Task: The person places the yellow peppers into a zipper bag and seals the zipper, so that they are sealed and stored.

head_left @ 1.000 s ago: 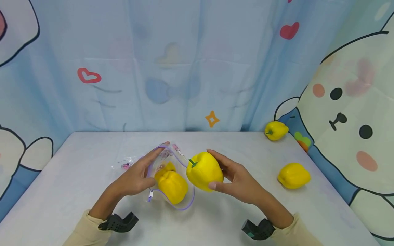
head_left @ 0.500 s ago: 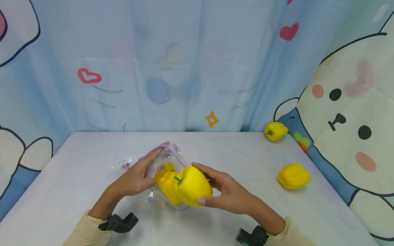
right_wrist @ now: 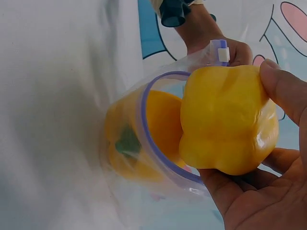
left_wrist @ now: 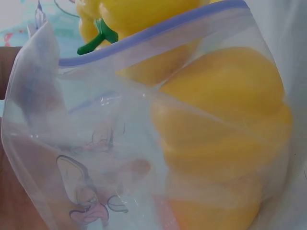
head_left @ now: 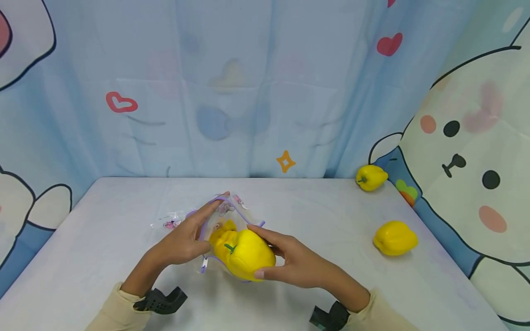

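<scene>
My right hand (head_left: 291, 259) grips a yellow bell pepper (head_left: 250, 255) with a green stem, thumb on the near side and fingers on the far side. The pepper sits right at the mouth of a clear zip bag (left_wrist: 110, 139) with a purple rim and a white slider (right_wrist: 223, 54). Inside the bag, more yellow pepper (left_wrist: 225, 115) shows through the plastic. My left hand (head_left: 186, 236) holds the bag at its left side, thumb in front and fingers along the upper rim, keeping the mouth apart. The held pepper hides part of the rim in the head view.
Two more yellow peppers lie on the white table (head_left: 323, 207) at the right: one pepper (head_left: 395, 237) nearer, another pepper (head_left: 371, 177) at the back corner. Crumpled clear plastic (head_left: 169, 221) lies behind the left hand. A blue printed curtain (head_left: 232, 115) hangs behind the table.
My right hand has brought the pepper left and down to the bag's mouth, overlapping the pepper inside. The left hand and bag have barely moved; the far rim now juts out past the right fingers.
</scene>
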A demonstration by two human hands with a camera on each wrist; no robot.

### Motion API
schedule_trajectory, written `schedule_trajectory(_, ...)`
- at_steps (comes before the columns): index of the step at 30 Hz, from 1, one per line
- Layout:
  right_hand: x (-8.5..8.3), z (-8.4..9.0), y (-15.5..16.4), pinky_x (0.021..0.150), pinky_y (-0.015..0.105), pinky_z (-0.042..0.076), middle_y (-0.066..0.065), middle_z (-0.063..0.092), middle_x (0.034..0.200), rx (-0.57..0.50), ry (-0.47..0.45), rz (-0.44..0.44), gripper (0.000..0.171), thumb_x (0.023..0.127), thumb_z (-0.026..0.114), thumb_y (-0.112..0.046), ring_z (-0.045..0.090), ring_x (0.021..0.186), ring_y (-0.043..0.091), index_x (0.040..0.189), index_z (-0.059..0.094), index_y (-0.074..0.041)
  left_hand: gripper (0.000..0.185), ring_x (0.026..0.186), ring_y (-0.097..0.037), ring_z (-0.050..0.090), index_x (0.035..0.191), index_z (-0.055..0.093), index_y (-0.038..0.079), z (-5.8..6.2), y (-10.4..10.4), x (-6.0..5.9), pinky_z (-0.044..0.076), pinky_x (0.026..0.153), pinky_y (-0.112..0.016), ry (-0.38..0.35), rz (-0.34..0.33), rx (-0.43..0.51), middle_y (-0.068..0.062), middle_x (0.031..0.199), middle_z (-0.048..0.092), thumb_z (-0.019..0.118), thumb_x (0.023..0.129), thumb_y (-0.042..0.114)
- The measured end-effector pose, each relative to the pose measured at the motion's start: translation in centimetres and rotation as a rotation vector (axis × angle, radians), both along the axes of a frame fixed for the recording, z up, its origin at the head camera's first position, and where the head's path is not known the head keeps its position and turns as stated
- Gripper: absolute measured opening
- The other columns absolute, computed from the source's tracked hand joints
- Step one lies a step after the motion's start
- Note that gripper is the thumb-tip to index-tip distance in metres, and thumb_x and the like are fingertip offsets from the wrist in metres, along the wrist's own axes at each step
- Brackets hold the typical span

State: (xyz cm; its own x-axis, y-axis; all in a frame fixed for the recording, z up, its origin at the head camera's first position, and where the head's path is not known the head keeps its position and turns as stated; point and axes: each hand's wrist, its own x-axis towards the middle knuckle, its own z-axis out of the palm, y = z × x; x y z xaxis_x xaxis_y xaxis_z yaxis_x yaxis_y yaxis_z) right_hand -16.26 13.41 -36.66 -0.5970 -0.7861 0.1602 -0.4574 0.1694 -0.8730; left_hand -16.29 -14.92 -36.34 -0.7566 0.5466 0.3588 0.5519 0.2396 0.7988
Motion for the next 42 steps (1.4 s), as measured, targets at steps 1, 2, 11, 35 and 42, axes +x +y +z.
schedule_trajectory(1,0.0,0.0,-0.1,0.101,0.03,0.043,0.0,0.042,0.148,0.004,0.001,0.001,0.076,0.089,0.071,-0.019,0.047,0.127,0.019,0.153,0.03,-0.018,0.092,0.144,-0.028,0.022,0.155,0.018,0.006,0.0,0.0,0.0,0.032,0.108,-0.048,-0.001,-0.002,0.001,-0.004,0.161,0.015,0.05,0.07,-0.005)
schedule_trajectory(2,-0.1,0.0,-0.2,0.101,0.03,0.043,0.0,0.042,0.148,0.006,-0.001,0.003,0.077,0.089,0.071,-0.019,0.048,0.127,0.019,0.153,0.03,-0.018,0.092,0.143,-0.029,0.023,0.155,0.018,0.006,0.0,0.0,0.0,0.033,0.107,-0.048,-0.003,-0.001,0.0,-0.005,0.161,0.015,0.051,0.07,-0.006)
schedule_trajectory(11,-0.5,-0.6,-1.0,0.103,0.03,0.042,0.002,0.037,0.15,0.0,0.054,0.04,0.078,0.091,0.067,-0.016,0.046,0.126,0.02,0.155,0.022,-0.017,0.086,0.143,-0.035,0.023,0.152,0.022,-0.003,0.2,0.0,0.5,0.026,0.109,-0.056,0.011,0.07,-0.087,-0.014,0.159,0.018,0.053,0.072,-0.001)
schedule_trajectory(35,-0.6,-1.5,-3.6,0.111,0.038,0.029,-0.001,0.022,0.159,0.099,0.239,-0.13,0.084,0.091,0.068,-0.025,0.027,0.142,0.017,0.157,0.017,-0.017,0.087,0.112,-0.031,0.046,0.153,0.023,0.001,0.1,0.0,0.5,0.052,0.088,-0.04,-0.006,0.085,-0.097,-0.016,0.158,0.021,0.053,0.071,0.003)
schedule_trajectory(42,-0.5,-1.6,-3.7,0.111,0.036,0.029,-0.002,0.021,0.159,0.099,0.261,-0.157,0.085,0.09,0.069,-0.022,0.025,0.142,0.016,0.157,0.016,-0.022,0.087,0.129,-0.035,0.039,0.152,0.023,-0.001,0.1,-0.2,0.5,0.044,0.099,-0.05,0.021,0.086,-0.096,-0.016,0.159,0.019,0.053,0.071,0.003)
